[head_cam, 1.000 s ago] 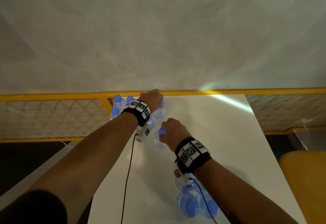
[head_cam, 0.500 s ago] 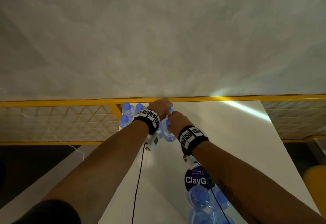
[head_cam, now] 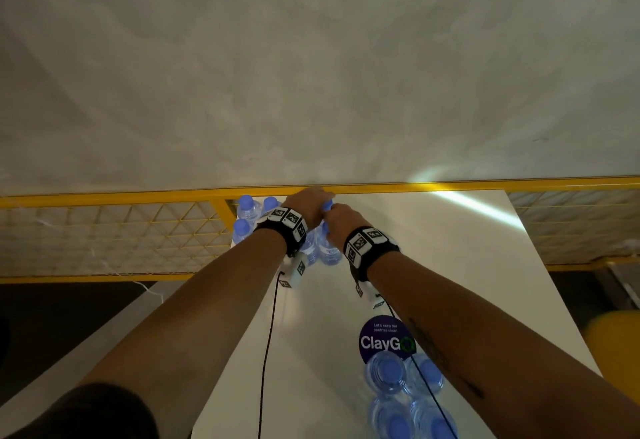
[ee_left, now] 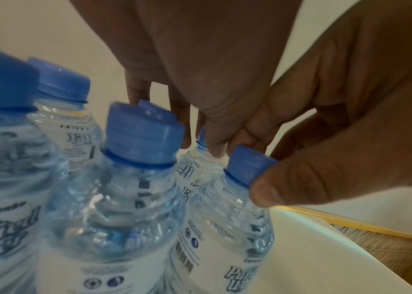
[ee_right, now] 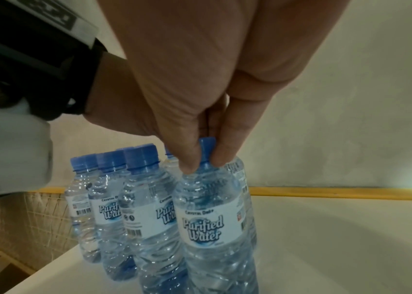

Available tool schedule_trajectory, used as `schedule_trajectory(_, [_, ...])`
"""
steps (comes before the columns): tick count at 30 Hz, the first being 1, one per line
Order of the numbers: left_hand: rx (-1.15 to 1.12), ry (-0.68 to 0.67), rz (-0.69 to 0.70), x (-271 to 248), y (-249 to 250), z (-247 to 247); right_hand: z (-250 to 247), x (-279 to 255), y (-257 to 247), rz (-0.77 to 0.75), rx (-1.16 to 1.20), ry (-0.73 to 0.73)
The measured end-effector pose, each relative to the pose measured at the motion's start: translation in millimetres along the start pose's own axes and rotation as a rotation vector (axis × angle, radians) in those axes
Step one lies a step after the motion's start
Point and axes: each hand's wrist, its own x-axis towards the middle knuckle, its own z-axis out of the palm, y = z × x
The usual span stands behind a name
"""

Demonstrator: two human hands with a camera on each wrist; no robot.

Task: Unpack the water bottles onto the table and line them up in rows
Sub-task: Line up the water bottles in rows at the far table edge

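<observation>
Several clear water bottles with blue caps (head_cam: 246, 208) stand grouped at the far left corner of the white table (head_cam: 450, 265). My left hand (head_cam: 313, 201) pinches the cap of a bottle (ee_left: 201, 139) at the back of the group. Right beside it, my right hand (ee_right: 206, 157) pinches the cap of a "Purified Water" bottle (ee_right: 210, 224) between thumb and forefinger; that bottle stands upright on the table at the group's right end. In the head view the right hand (head_cam: 334, 219) touches the left. A cluster of more bottles (head_cam: 398, 390) stands near me under my right forearm.
A yellow rail (head_cam: 450, 186) and mesh fence (head_cam: 121, 238) run just behind the table's far edge, under a plain wall. A round purple ClayGo sticker (head_cam: 381, 338) lies on the table. A yellow seat (head_cam: 616, 338) is at the right. Black cables (head_cam: 268, 334) hang from my wrists.
My right hand has carried its bottle forward from mid-table to the group, ending beside my left hand. The left hand has stayed on its cap. The view tilted down.
</observation>
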Motion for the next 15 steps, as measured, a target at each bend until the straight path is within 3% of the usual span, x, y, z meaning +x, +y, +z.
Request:
schedule_trajectory(5, [-0.040,0.107,-0.021,-35,2,-4,-7,-41,4,0.036,0.094,0.025])
schedule_trajectory(8, [-0.049,0.168,0.038,-68,20,0,-1,-91,12,0.037,0.126,0.049])
schedule_trajectory(11, [-0.091,0.237,0.130,-111,51,17,4,-152,22,0.022,0.103,-0.034])
schedule_trajectory(15, [-0.169,0.070,0.181,-168,105,44,13,-233,27,0.042,0.079,-0.158])
